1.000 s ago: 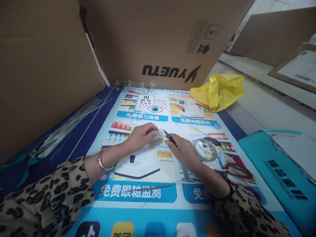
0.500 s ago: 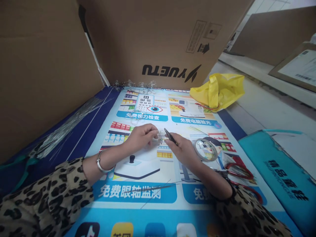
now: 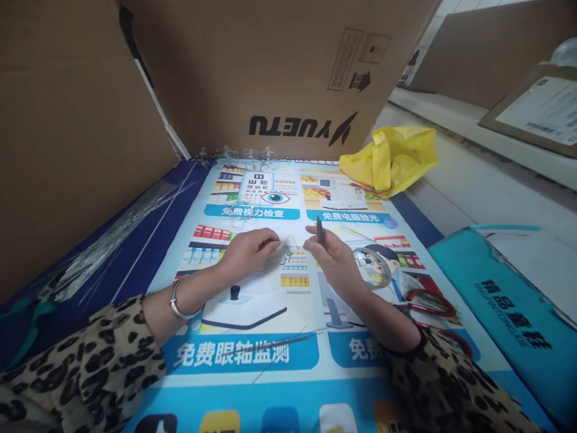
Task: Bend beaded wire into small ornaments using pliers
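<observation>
Between my hands hangs a small wire piece [image 3: 287, 251] with a few shiny beads or loops, too fine to make out fully. My left hand [image 3: 253, 251] pinches its left side, thumb and forefinger together. To the right, my right hand [image 3: 334, 260] is closed round a dark, pointed tool [image 3: 320, 230], its tip pointing up and away. The right thumb and fingertips are near the wire piece; a gap shows between them. Below both hands, several thin dark wires [image 3: 274, 344] lie on the printed sheet [image 3: 300, 377].
Cardboard [image 3: 216, 72] stands behind. A wire bundle [image 3: 121, 231] and teal-handled cutters [image 3: 33, 319] lie left. On the right are a clear roll [image 3: 373, 268], red-handled scissors [image 3: 431, 302], a yellow bag [image 3: 392, 159] and a teal box [image 3: 505, 300]. More wire pieces [image 3: 234, 156] lie at the back.
My right hand has moved slightly away from the wire piece, and the dark tool has turned from slanting left to nearly upright. The whole view has shifted a little.
</observation>
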A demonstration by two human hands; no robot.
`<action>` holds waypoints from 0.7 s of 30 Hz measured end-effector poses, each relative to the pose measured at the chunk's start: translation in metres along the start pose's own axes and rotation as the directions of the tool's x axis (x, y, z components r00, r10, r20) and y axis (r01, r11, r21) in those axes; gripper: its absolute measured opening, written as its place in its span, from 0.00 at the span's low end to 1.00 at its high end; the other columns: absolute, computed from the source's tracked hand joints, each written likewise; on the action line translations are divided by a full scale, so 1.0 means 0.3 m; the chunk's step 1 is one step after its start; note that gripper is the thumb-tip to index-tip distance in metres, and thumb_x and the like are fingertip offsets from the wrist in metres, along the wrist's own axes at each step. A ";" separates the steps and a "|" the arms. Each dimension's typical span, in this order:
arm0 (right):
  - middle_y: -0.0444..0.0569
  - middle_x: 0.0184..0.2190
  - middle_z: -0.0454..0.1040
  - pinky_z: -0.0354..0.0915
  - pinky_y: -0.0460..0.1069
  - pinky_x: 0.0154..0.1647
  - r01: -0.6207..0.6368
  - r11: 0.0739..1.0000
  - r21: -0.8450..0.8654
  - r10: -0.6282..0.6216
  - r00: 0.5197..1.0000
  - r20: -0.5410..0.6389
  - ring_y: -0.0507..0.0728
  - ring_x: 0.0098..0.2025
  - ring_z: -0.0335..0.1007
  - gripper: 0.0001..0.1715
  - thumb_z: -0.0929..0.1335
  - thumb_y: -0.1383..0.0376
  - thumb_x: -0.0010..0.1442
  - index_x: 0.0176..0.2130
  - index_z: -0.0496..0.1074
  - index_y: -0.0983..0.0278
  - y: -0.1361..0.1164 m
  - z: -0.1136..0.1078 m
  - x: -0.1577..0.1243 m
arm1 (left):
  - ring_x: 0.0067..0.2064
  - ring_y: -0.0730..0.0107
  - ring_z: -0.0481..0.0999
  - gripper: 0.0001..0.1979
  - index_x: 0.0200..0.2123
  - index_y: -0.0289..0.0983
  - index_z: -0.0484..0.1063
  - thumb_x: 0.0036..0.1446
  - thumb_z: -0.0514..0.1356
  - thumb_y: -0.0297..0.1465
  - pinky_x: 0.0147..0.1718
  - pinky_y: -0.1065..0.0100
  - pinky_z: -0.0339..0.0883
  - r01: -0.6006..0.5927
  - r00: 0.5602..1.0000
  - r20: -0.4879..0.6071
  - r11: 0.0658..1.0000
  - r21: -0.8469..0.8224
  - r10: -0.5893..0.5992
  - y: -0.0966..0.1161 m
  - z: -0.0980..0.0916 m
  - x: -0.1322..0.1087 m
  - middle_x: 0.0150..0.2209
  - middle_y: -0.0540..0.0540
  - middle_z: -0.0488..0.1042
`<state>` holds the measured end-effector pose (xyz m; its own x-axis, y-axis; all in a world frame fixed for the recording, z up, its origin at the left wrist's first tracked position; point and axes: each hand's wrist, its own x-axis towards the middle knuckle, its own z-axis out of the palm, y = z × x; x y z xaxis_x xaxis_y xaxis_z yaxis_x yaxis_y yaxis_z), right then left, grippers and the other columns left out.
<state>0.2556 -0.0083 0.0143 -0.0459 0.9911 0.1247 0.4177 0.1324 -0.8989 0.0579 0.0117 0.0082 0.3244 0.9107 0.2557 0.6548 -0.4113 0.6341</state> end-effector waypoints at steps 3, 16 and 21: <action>0.45 0.35 0.72 0.61 0.47 0.37 -0.017 1.000 0.024 0.018 0.999 -0.040 0.52 0.34 0.66 0.19 0.64 0.55 0.55 0.44 0.70 0.61 0.014 0.008 -0.003 | 0.30 0.74 0.70 0.07 0.32 0.39 0.71 0.55 0.53 0.31 0.27 0.74 0.59 0.007 1.000 0.000 0.999 0.033 -0.007 -0.008 0.001 0.006 0.29 0.52 0.75; 0.45 0.31 0.73 0.62 0.48 0.36 0.022 0.993 0.120 -0.001 0.985 -0.174 0.52 0.33 0.67 0.13 0.64 0.56 0.56 0.34 0.70 0.62 0.059 0.010 0.007 | 0.35 0.71 0.72 0.07 0.33 0.41 0.71 0.56 0.53 0.30 0.32 0.72 0.61 0.008 1.000 0.007 0.997 0.081 -0.009 -0.052 0.001 0.035 0.33 0.53 0.75; 0.47 0.41 0.73 0.63 0.50 0.41 0.035 0.998 0.056 -0.024 0.983 -0.181 0.53 0.38 0.69 0.14 0.64 0.56 0.56 0.37 0.72 0.61 0.082 0.019 0.023 | 0.36 0.69 0.71 0.07 0.33 0.40 0.72 0.55 0.54 0.28 0.36 0.69 0.61 -0.073 0.997 0.045 0.990 0.122 0.068 -0.062 -0.003 0.041 0.32 0.51 0.74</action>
<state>0.2604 0.0018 -0.0093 0.1090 0.9693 0.2206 0.3646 0.1675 -0.9160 0.0493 0.0306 0.0001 0.3985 0.8781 0.2649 0.7076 -0.4781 0.5203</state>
